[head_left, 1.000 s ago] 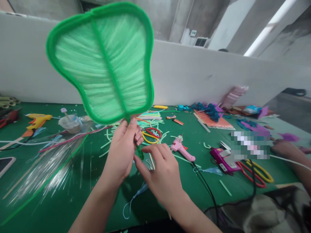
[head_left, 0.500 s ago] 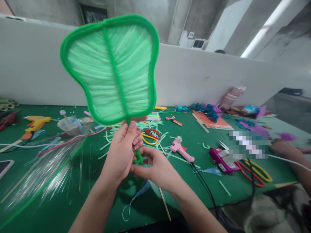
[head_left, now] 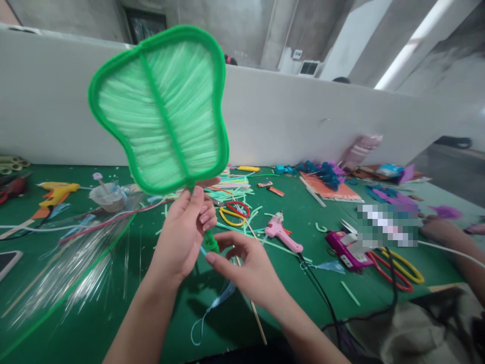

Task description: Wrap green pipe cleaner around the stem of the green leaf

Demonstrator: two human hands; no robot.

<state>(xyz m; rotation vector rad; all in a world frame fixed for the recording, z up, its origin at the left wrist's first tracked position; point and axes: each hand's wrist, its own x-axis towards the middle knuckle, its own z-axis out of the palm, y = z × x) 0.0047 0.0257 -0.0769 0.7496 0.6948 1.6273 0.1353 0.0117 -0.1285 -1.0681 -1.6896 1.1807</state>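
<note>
A green leaf-shaped hand fan (head_left: 159,111) stands upright above the table, tilted a little to the left. Its thick green rim and midrib frame pale green fibres. My left hand (head_left: 185,227) is closed around the upper part of its handle, just under the blade. At the lower end of the handle, a green knotted piece (head_left: 211,242) sticks out below my left fist. My right hand (head_left: 246,263) pinches this piece between thumb and fingers; part of the grip is hidden. A light blue tassel (head_left: 223,293) lies on the table beneath my hands.
Scissors with red and yellow handles (head_left: 233,213) lie among pale green strips (head_left: 235,189). A pink glue gun (head_left: 284,235) is right of centre, a yellow one (head_left: 58,194) at left beside a plastic cup (head_left: 109,197). Another person's hand (head_left: 439,230) is at far right.
The fan has shifted left and tilted further left, with my left hand moving along. My right hand stays at the handle's lower end, which has turned slightly.
</note>
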